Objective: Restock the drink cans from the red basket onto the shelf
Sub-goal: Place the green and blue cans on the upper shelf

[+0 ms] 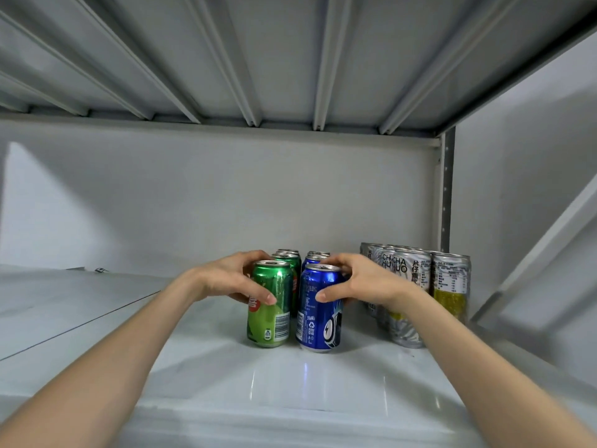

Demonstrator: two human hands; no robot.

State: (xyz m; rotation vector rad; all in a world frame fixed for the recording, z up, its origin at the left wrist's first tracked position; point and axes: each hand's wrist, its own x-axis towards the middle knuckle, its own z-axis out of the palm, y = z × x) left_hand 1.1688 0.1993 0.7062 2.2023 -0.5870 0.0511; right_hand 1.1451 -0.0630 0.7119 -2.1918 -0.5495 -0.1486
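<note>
Both grips are closed on cans: left hand (226,279) holds the green can (271,305), right hand (361,282) the blue can (318,310), both standing side by side on the shelf (290,383).

White shelf (290,383): green (271,305), blue (319,312), silver cans (410,295) (upright).

2 bare forearms are extended forward and inward from the lower corners of the view. The left hand (226,279) is curled, thumb in front and fingers wrapped behind, its grip closed on a green can (273,305). The right hand (361,282) is mirrored, its grip closed on a blue can (319,313). Both wrists are held level.
</note>
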